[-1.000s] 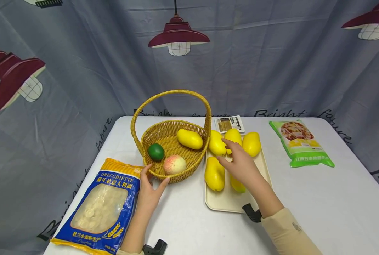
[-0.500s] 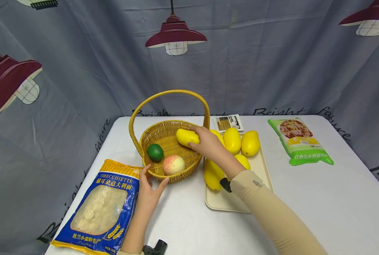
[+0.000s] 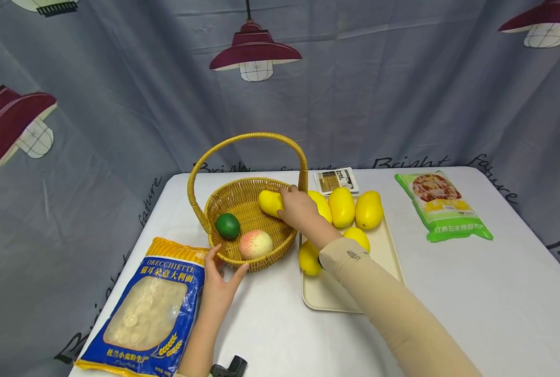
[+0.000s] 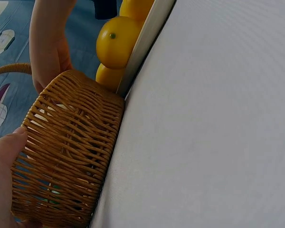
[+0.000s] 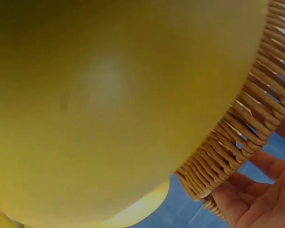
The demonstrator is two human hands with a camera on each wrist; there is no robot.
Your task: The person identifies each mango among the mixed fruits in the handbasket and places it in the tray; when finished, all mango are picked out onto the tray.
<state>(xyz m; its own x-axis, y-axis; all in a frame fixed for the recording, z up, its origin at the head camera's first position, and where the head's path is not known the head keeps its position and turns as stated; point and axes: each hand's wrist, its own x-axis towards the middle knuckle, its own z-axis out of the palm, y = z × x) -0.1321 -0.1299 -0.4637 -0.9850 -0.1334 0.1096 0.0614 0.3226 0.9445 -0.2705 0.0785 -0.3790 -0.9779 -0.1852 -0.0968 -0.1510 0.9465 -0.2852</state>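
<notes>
My right hand (image 3: 299, 208) reaches over the right rim of the woven basket (image 3: 273, 262) and grips a yellow mango (image 3: 269, 202) inside it, covering its right end. My left hand (image 3: 220, 285) holds the basket's near left rim, thumb and fingers spread against the wicker. In the left wrist view the left thumb (image 4: 9, 142) lies at the rim. A dark green fruit (image 3: 227, 225) and a peach (image 3: 256, 244) also lie in the basket. To its right, a cream tray (image 3: 324, 298) bears several mangoes (image 3: 369, 210), partly hidden by the right arm.
A blue pasta bag (image 3: 143, 309) lies left of the basket, beside my left forearm. At the far right is a green food packet (image 3: 445, 204). A small printed packet (image 3: 336, 180) lies behind the tray. The basket's tall handle (image 3: 249, 136) arches above it.
My right hand has moved left from above the tray into the basket and taken hold of the mango there. The left hand has stayed on the rim.
</notes>
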